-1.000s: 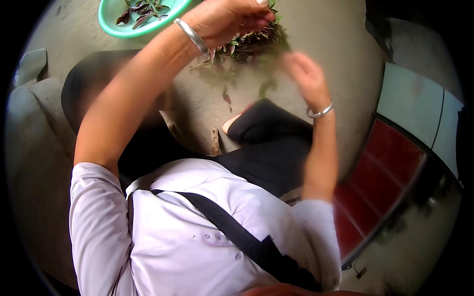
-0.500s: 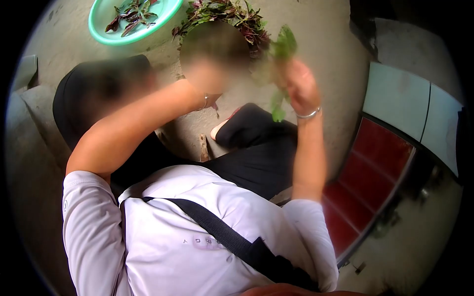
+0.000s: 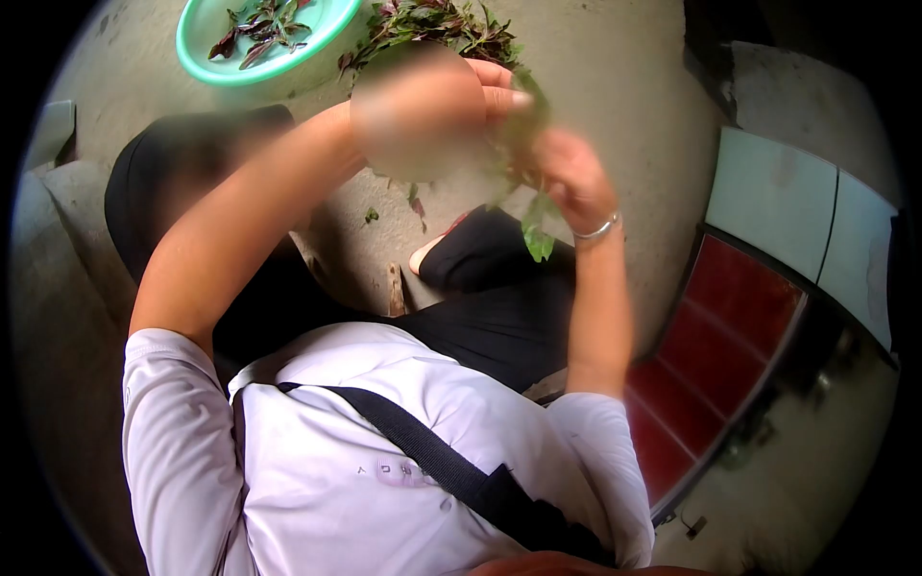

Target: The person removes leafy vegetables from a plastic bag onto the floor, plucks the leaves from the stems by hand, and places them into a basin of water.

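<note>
My right hand (image 3: 574, 180) is closed around a leafy green stem (image 3: 540, 230), whose leaves hang below the fingers and rise above them. The fingers of my left hand (image 3: 497, 88) are pinched at the upper leaves of the same stem; a round blur hides the rest of that hand. Just beyond my left hand lies a heap of red-and-green leafy vegetables (image 3: 442, 31) on the floor. A mint-green basin (image 3: 204, 75) with several dark red leafy sprigs (image 3: 259, 34) in it stands to the left of the heap.
Small loose leaf bits (image 3: 372, 216) lie on the concrete floor (image 3: 643, 115) below my hands. A thin piece of wood (image 3: 396, 290) is near my bent legs (image 3: 499, 259). At the right stands a low unit with red panels (image 3: 720, 326) and a pale top (image 3: 773, 187).
My left hand has moved right and up to meet the stem. My right hand has lowered slightly. Small leaf bits now show on the floor beneath my left hand.
</note>
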Action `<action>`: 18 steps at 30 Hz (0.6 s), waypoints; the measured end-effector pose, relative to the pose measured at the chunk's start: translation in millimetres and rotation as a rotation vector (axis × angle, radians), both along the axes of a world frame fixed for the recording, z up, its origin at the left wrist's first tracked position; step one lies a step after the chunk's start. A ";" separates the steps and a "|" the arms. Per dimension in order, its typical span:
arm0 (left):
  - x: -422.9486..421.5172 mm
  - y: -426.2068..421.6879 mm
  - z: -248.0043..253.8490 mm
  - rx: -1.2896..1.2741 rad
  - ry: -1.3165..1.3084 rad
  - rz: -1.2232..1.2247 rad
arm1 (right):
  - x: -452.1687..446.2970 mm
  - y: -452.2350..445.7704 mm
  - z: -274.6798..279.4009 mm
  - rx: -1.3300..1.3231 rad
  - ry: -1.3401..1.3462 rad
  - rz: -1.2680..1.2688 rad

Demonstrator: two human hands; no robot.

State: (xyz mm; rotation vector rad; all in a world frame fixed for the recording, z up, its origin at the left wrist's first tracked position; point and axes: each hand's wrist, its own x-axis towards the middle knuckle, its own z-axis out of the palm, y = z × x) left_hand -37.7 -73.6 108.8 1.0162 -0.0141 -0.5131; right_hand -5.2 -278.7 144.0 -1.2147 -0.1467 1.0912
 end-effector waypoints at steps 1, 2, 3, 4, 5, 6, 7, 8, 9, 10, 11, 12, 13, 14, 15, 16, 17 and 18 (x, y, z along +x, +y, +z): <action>-0.1 -0.4 -3.3 0.024 -0.005 -0.002 | -0.5 0.2 0.1 -0.027 0.000 0.020; -0.4 -0.1 -6.9 0.049 -0.008 -0.004 | -0.4 0.5 -0.1 -0.053 0.003 0.040; -0.6 0.9 -11.0 0.078 -0.010 -0.004 | 0.4 1.4 -0.6 -0.075 0.005 0.063; 0.1 0.6 -13.5 0.003 0.011 0.013 | 1.5 1.7 -0.5 -0.140 -0.032 0.114; 1.4 0.5 -14.5 -0.114 0.076 0.057 | 3.5 0.8 0.7 -0.203 -0.069 0.165; 1.5 0.3 -11.1 -0.231 0.139 0.104 | 4.1 0.8 1.3 -0.265 -0.109 0.217; 1.8 2.0 -8.6 -0.348 0.200 0.151 | 3.3 1.3 1.6 -0.272 -0.137 0.264; 2.9 7.8 -4.7 -0.416 0.206 0.200 | 1.4 1.6 1.8 -0.280 -0.167 0.311; 8.1 16.4 -4.2 -0.498 0.230 0.178 | 0.8 1.9 1.3 -0.289 -0.198 0.356; 10.7 23.6 -2.8 -0.409 0.184 0.185 | 1.5 0.2 -3.6 -0.254 -0.220 0.385; 13.7 30.8 -0.2 -0.321 0.136 0.191 | 2.7 -1.4 -7.7 -0.300 -0.246 0.339; 17.5 35.7 -14.9 -0.170 0.079 0.160 | 4.1 -2.6 -12.3 -0.348 -0.270 0.293; 15.0 36.4 -18.7 0.069 0.068 0.180 | 6.2 -2.6 -13.8 -0.395 -0.294 0.245; 6.4 31.8 -46.6 0.526 -0.265 0.199 | 9.0 -1.1 -13.3 -0.415 -0.333 0.165; -0.4 27.4 -71.3 0.981 -0.602 0.208 | 11.4 1.0 -14.7 -0.457 -0.347 0.066; -12.0 21.4 -60.4 1.368 -0.675 -0.050 | 15.1 4.1 -18.0 -0.495 -0.364 -0.032; -29.2 11.9 -49.1 1.746 -0.726 -0.329 | 20.6 8.7 -22.6 -0.532 -0.382 -0.128; -41.7 5.1 -43.6 1.745 -0.746 -0.534 | 27.6 15.1 -30.4 -0.480 -0.365 -0.162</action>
